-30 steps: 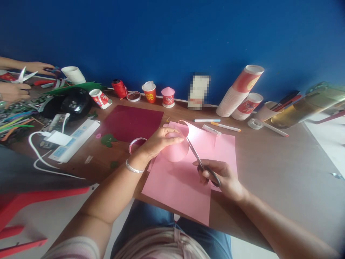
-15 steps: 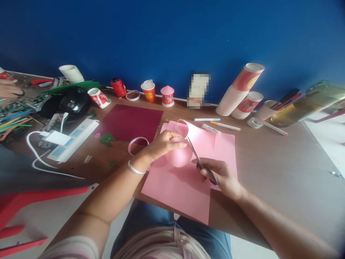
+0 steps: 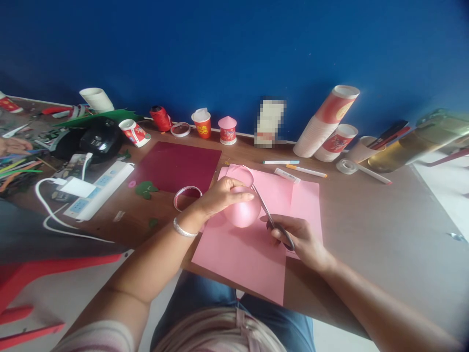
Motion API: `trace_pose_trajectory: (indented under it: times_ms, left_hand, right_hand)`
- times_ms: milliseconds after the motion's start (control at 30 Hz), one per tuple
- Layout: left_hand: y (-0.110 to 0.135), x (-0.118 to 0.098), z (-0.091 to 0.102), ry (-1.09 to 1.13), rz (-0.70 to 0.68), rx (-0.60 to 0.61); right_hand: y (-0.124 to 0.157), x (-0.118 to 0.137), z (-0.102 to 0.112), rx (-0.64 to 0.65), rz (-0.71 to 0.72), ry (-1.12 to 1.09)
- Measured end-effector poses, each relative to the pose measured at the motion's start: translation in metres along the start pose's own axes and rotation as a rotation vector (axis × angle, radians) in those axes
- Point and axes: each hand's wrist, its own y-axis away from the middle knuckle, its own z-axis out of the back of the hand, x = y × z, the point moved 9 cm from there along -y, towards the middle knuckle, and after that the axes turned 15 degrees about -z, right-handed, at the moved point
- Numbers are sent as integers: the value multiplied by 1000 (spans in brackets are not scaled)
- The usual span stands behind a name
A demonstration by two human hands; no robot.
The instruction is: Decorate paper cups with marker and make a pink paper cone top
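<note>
A pink paper sheet (image 3: 242,254) lies on the brown table (image 3: 384,234) in front of me. My left hand (image 3: 220,195) pinches a round pink piece (image 3: 242,214) partly cut out of it and lifts it off the sheet. My right hand (image 3: 300,239) grips scissors (image 3: 269,215) by their dark handles. The blades point up and away, along the edge of the round piece.
A dark red sheet (image 3: 178,166) and a tape ring (image 3: 187,194) lie to the left, with a white power strip (image 3: 98,190) further left. Paper cups (image 3: 326,122), markers (image 3: 306,171) and a tape roll (image 3: 347,167) sit near the blue wall. Another person's hand (image 3: 12,145) shows at far left.
The round pink piece has curled up more as the scissors cut further round it. The other person's hands at far left have dropped lower and mostly left view.
</note>
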Motion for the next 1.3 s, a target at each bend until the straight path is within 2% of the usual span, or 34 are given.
trace_pose_trajectory:
  times_ms: [100,433,667,833,1067,1233,1300]
  left_hand:
    - [0,0,-4,23,10,48]
    - [0,6,-1,-6,20,66]
    - [1,7,-10,24,15,189]
    - [0,4,-12,42,-7,215]
    - [1,8,-9,32,16,177]
    - [0,12,3,-21,22,47]
    - [1,13,4,-31,27,36]
  right_hand:
    - [0,-1,0,0,-10,-4]
    - [-1,-1,1,-8,3,13]
    - [-1,2,0,-13,4,86]
    - [-1,1,-1,-12,5,93]
    - [-2,0,-1,-19,3,90]
    - [0,2,2,-46,22,96]
    - [0,2,3,-54,34,116]
